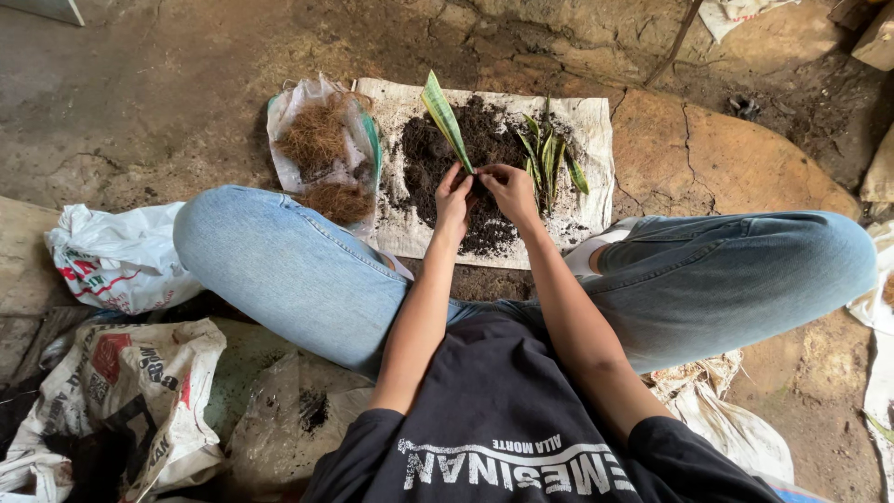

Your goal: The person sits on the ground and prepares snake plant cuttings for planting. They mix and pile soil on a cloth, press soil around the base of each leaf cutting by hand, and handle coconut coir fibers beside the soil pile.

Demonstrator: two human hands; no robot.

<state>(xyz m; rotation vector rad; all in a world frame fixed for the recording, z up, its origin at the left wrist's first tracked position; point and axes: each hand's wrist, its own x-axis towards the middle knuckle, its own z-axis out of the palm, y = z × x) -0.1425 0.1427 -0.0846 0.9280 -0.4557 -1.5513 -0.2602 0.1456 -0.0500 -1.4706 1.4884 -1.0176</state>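
I sit with knees apart in blue jeans, both arms stretched forward over a pale sack sheet [587, 116] spread on the ground. My left hand [453, 200] pinches the base of a long green leaf with a yellow edge [443, 116], which points up and away. My right hand [510, 189] meets it at the same spot, fingers closed on the leaf's base. Dark soil [428, 158] is heaped on the sheet under both hands. A small clump of green leaf cuttings [549, 158] lies in the soil just right of my right hand.
An open clear plastic bag of brown coconut fibre [321, 149] lies left of the sheet. White printed sacks [116, 256] and crumpled bags [121, 401] sit by my left knee. More sacking [726, 419] is under my right leg. The ground is cracked earth and stone.
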